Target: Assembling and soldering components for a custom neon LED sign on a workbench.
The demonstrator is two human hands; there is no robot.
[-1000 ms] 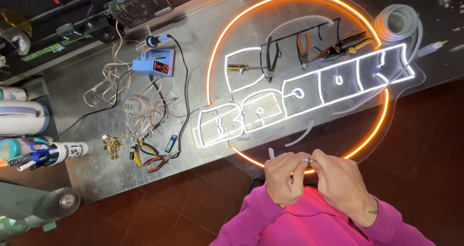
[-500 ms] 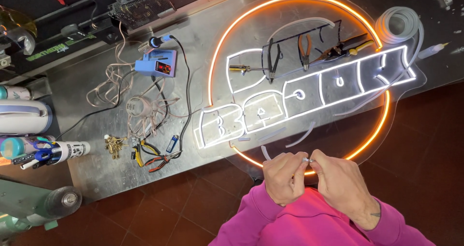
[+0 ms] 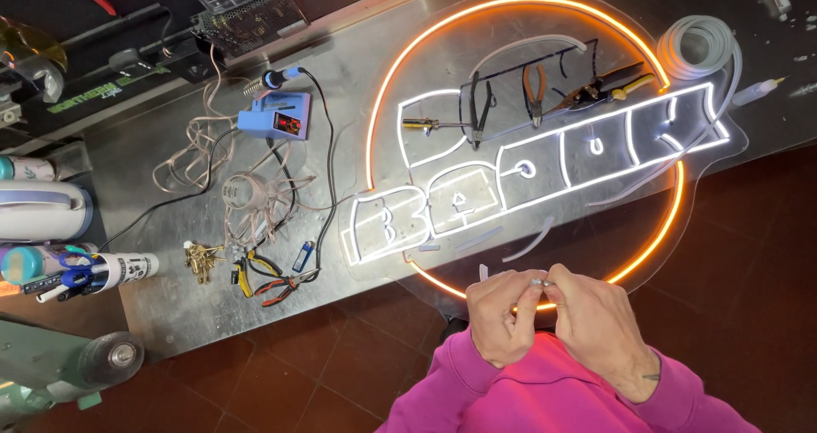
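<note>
Small silvery piece (image 3: 538, 282), too small to be identified, is pinched between the fingertips of both hands just past the near edge of the table (image 3: 170, 314), in front of the lower rim of the neon sign (image 3: 528, 173). The left hand (image 3: 504, 315) is curled, its fingers closed on the piece from the left, and a short stub of white tubing (image 3: 483, 273) is seen sticking up just above its knuckles. The right hand (image 3: 600, 318) is likewise closed on the piece from the right, thumb and forefinger meeting those of the other hand. Both wrists are covered by magenta sleeves (image 3: 545, 399).

The sign is laid flat on the metal table: an orange glowing ring is set around white glowing outlines on a clear backing. Pliers with orange handles (image 3: 535, 84), a second pair of pliers with black and yellow handles (image 3: 606, 86) and a screwdriver (image 3: 425, 125) are lying on the upper part of the sign. A coil of white tubing (image 3: 699, 48) is placed at the sign's upper right. Loose white offcuts (image 3: 529, 240) are scattered on the lower part of the sign.

To the left of the sign, a blue soldering station (image 3: 277, 115) is surrounded by tangled wires (image 3: 247, 199). Small cutters (image 3: 271, 281) and a blue lighter (image 3: 303, 256) are found near the table's front edge.
</note>
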